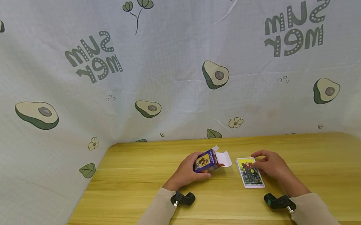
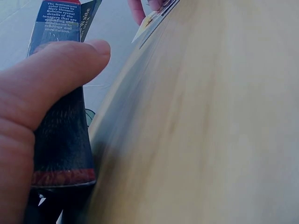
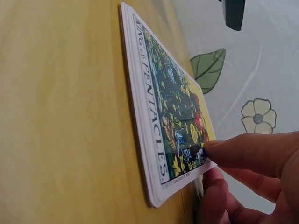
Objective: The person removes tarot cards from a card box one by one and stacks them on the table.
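My left hand [image 1: 187, 172] grips a purple-blue tarot card box [image 1: 203, 162], its thumb lying across the printed side panel in the left wrist view. The box's white end flap [image 1: 223, 159] hangs open toward the right. On the table, right of the box, lies a neat stack of tarot cards [image 1: 249, 175], face up. The top card reads "King of Pentacles" in the right wrist view. My right hand [image 1: 271, 164] pinches the stack at its right edge; one fingertip [image 3: 215, 151] is on the top card, and other curled fingers are at the edge.
A yellow wood-grain table [image 1: 136, 191] spreads under both hands. Behind and to the left hangs a pale curtain [image 1: 174, 54] printed with avocados and leaves. Dark wrist cameras [image 1: 279, 201] are strapped at both sleeves.
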`<act>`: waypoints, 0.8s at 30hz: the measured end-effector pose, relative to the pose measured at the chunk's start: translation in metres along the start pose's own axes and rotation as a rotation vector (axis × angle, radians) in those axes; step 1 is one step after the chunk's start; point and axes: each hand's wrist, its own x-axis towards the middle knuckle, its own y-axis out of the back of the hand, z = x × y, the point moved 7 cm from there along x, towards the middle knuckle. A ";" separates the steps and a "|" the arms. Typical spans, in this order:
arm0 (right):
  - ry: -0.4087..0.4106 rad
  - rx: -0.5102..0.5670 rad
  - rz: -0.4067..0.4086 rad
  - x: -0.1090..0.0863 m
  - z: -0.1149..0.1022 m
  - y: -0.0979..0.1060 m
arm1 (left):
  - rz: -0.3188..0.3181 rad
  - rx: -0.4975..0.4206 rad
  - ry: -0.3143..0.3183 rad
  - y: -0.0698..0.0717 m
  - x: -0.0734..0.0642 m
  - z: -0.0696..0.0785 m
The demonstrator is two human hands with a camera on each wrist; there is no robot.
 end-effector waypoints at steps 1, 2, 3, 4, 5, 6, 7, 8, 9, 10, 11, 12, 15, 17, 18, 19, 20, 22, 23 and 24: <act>0.000 -0.009 0.000 0.000 0.000 0.000 | 0.000 0.000 0.001 0.000 0.000 0.000; 0.001 -0.019 0.001 0.001 0.001 -0.001 | 0.000 0.000 0.002 0.000 0.000 -0.001; 0.003 -0.028 0.002 0.001 0.001 -0.001 | 0.001 0.000 0.002 0.000 0.000 -0.001; 0.007 -0.040 0.003 0.001 0.000 -0.001 | 0.000 -0.002 0.002 0.000 0.000 -0.001; 0.011 -0.050 0.005 0.001 0.000 -0.001 | 0.001 -0.002 0.002 0.000 0.000 -0.001; 0.014 -0.059 0.007 0.001 -0.001 -0.001 | 0.000 -0.004 0.001 0.000 0.000 -0.001; 0.015 -0.067 0.009 0.001 -0.001 -0.001 | 0.000 -0.003 0.001 0.000 0.000 -0.001; 0.018 -0.075 0.010 0.001 -0.002 -0.001 | 0.000 -0.003 0.000 0.000 0.000 -0.001; 0.019 -0.079 0.012 0.001 -0.002 -0.001 | 0.000 -0.004 -0.002 0.000 0.000 -0.001; 0.020 -0.085 0.014 0.001 -0.003 -0.001 | 0.000 -0.006 -0.002 0.000 0.000 -0.001; 0.020 -0.088 0.015 0.000 -0.004 -0.001 | -0.001 -0.006 -0.002 0.000 0.000 0.000; 0.017 -0.091 0.015 0.000 -0.004 -0.001 | -0.001 -0.007 -0.002 0.000 0.000 0.000; 0.017 -0.102 0.018 0.000 -0.005 -0.002 | -0.002 -0.006 -0.006 0.000 0.000 0.000; 0.019 -0.108 0.020 0.000 -0.005 -0.002 | -0.002 -0.006 -0.005 -0.001 0.000 0.000; 0.019 -0.112 0.021 0.000 -0.005 -0.002 | -0.002 -0.005 -0.005 -0.001 0.000 0.000; 0.021 -0.115 0.022 0.000 -0.005 -0.002 | -0.002 -0.005 -0.005 -0.001 0.000 -0.001; 0.021 -0.116 0.022 0.000 -0.006 -0.002 | -0.001 -0.005 -0.003 -0.001 0.000 -0.001; 0.019 -0.118 0.022 -0.001 -0.006 -0.003 | -0.001 -0.005 -0.001 -0.001 0.000 -0.001; 0.017 -0.119 0.022 -0.001 -0.006 -0.003 | 0.000 -0.003 -0.003 -0.001 0.000 -0.001; 0.015 -0.119 0.022 -0.001 -0.006 -0.003 | -0.001 -0.003 -0.003 0.000 0.000 -0.001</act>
